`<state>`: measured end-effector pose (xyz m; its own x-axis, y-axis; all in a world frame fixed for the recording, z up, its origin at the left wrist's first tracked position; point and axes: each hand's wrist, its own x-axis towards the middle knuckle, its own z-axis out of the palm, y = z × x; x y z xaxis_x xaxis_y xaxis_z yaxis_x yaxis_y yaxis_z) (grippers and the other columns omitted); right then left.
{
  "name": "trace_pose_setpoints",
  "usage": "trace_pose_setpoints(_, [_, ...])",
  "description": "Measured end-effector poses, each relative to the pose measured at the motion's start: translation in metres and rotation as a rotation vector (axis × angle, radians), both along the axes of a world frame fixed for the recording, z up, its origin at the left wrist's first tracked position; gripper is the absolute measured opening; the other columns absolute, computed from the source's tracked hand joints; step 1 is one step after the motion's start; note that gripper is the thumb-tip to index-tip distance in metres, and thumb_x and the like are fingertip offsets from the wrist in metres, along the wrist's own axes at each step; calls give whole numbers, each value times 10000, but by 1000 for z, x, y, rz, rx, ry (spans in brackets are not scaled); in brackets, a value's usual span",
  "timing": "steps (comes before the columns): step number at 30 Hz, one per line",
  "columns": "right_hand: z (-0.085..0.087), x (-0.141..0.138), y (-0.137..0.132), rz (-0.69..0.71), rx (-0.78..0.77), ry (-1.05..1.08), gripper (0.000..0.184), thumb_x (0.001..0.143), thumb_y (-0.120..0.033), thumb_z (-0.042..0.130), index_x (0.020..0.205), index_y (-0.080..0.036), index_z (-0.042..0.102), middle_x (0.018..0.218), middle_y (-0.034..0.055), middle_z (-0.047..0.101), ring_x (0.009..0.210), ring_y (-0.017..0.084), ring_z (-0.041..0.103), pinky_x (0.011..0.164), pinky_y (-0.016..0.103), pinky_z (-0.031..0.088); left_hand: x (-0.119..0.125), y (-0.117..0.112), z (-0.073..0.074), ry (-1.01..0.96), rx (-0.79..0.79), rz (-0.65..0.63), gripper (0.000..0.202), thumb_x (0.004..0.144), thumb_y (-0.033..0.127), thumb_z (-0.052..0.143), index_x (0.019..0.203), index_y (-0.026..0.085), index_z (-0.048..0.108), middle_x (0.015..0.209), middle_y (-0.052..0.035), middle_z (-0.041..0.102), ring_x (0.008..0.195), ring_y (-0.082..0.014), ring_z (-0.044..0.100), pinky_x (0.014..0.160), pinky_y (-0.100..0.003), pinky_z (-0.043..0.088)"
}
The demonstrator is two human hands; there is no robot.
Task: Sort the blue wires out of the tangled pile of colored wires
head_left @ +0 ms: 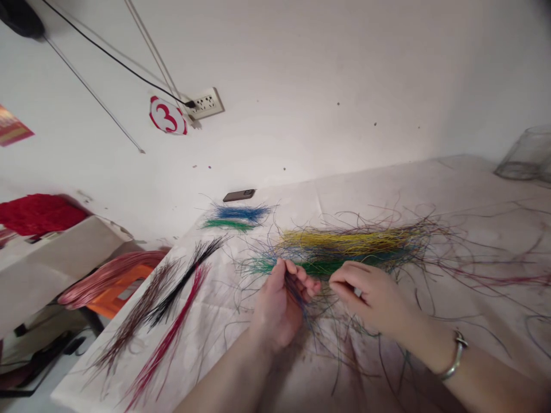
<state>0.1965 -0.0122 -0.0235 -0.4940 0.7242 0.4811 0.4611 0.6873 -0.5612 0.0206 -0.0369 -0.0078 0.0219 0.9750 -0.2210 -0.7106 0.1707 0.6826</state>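
Observation:
A mixed heap of thin coloured wires (353, 244), yellow, green, blue and brown, lies across the middle of the white-covered table (430, 189). My left hand (279, 304) is curled shut around a small bunch of blue wires (301, 295) at the heap's near left end. My right hand (370, 292), with a ring and a metal bangle on the wrist, pinches thin strands from the same heap, its fingertips almost touching the left hand's.
Sorted bundles lie to the left: red wires (172, 332), black wires (185, 278), brown wires (135, 318), and farther back blue wires (241, 213) over green wires (226, 225). A phone (239, 195) rests near the wall. A pink wire coil (107, 275) sits beyond the table's left edge.

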Motion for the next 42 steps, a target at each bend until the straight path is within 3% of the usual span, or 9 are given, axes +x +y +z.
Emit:
trace_pose_setpoints(4, [-9,11,16,-226,7,49,126,872,-223,489,828,-213,606,789,17,638,705,147,590,639,267,445,-4,1,1,-38,-26,-54,255,899,363,495,735,172,453,568,64,315,426,-45,256,402,-156,243])
trace_pose_setpoints(7, [-17,22,30,-387,0,15,124,863,-257,505,851,-209,619,843,30,653,747,173,608,677,299,464,-7,1,0,11,-29,-71,273,871,381,542,730,176,431,546,79,231,413,-41,155,377,-158,106])
trace_pose_setpoints(10, [-24,30,40,-452,-3,-67,118,839,-228,518,862,-201,631,847,35,643,748,184,607,680,316,470,-8,0,-1,58,-34,-77,308,846,412,574,717,180,420,538,85,200,415,-42,119,380,-167,76])
trace_pose_setpoints(18, [-32,31,44,-400,-11,-321,136,800,-147,551,869,-174,664,878,73,606,827,202,593,768,338,461,-6,-1,-1,84,-50,-94,337,795,425,632,706,175,424,534,90,204,414,-34,123,384,-173,71])
trace_pose_setpoints(22, [-32,32,44,-400,-9,-340,123,784,-127,550,726,-193,636,767,45,578,755,189,575,719,323,451,-6,-1,-2,98,-62,-106,335,792,423,635,710,175,426,538,89,198,415,-34,129,385,-173,79])
trace_pose_setpoints(28, [-38,32,47,-402,28,-342,163,792,-168,576,916,-183,681,880,76,594,842,213,571,773,349,452,-6,-1,-4,86,-65,-117,314,799,410,631,729,173,438,550,87,190,422,-32,123,388,-169,70])
trace_pose_setpoints(35, [-37,30,46,-402,47,-334,124,759,-119,567,678,-198,618,758,47,560,785,207,533,727,337,432,-6,0,-6,93,-64,-126,323,780,410,652,732,172,439,550,90,208,416,-28,140,384,-168,82])
trace_pose_setpoints(42, [-41,29,47,-416,98,-351,96,751,-124,582,775,-197,638,823,63,578,835,224,529,757,357,447,-5,0,-6,93,-64,-134,311,776,393,657,735,167,447,550,89,220,416,-26,147,383,-167,89])
